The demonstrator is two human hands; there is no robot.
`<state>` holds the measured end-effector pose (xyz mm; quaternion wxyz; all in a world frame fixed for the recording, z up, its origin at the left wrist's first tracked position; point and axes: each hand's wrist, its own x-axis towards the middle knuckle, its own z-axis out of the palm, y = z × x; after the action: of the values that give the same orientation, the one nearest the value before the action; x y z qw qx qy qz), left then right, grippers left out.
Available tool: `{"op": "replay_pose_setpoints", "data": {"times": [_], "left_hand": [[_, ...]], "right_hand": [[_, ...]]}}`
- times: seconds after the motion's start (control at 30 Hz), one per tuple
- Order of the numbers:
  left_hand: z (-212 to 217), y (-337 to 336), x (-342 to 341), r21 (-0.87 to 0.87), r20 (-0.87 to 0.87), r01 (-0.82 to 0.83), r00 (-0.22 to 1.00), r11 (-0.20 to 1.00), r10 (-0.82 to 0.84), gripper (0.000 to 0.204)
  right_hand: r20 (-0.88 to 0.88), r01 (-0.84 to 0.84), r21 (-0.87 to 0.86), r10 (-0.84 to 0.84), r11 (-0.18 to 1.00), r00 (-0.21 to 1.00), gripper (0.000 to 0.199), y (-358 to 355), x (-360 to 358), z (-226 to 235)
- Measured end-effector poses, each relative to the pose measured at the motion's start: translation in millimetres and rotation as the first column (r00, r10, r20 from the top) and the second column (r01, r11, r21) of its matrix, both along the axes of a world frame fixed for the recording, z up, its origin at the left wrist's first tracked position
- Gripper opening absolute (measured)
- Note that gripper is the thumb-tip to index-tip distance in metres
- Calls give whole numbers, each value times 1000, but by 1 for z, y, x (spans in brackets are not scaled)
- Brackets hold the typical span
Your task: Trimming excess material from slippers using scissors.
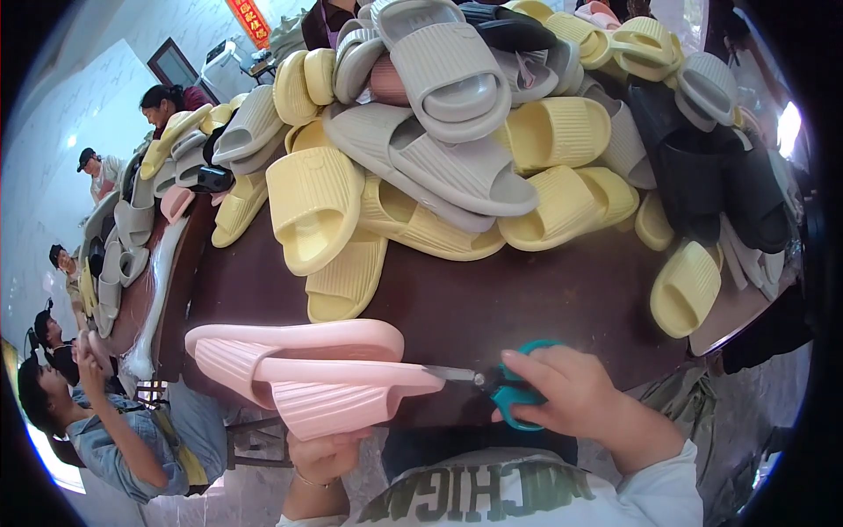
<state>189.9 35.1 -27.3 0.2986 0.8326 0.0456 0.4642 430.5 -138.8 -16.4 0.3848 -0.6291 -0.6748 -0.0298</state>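
- The left hand grips a pair of pink slippers from below, fingers curled round the lower sole's near edge, close to the person's chest
- The pink slippers are stacked sole to sole and lie sideways at the near edge of the dark brown table, toes pointing right
- The right hand is closed round the handles of teal scissors, fingers through the loops
- The scissors' short metal blades point left and meet the right-hand tip of the pink slippers; whether the blades are parted cannot be told
- Behind, a big heap of slippers covers the far table: pale yellow, grey and black ones piled loosely
- One yellow slipper lies apart near the table's right edge
- Another heap of grey and yellow slippers runs along a table on the left
- Other people sit along the left side, one in a denim shirt with a raised hand
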Motion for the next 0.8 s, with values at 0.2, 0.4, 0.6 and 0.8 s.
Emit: {"op": "replay_pose_setpoints", "data": {"times": [0.2,0.4,0.6,0.8], "left_hand": [[2,-4,-10,-73,-40,-46,998,996,43,53],[13,-5,-24,-462,-291,-254,949,850,125,36],[29,28,-52,93,-448,7,893,996,36,54],[70,79,-88,182,-667,-277,670,943,326,49]], "right_hand": [[-71,17,-11,-17,1000,997,64,1,-1,8],[-82,-85,-27,83,996,993,71,15,-14,2],[-178,-27,-110,7,994,984,60,10,-18,-27],[-203,-16,-164,-18,986,979,57,18,-15,-45]]}}
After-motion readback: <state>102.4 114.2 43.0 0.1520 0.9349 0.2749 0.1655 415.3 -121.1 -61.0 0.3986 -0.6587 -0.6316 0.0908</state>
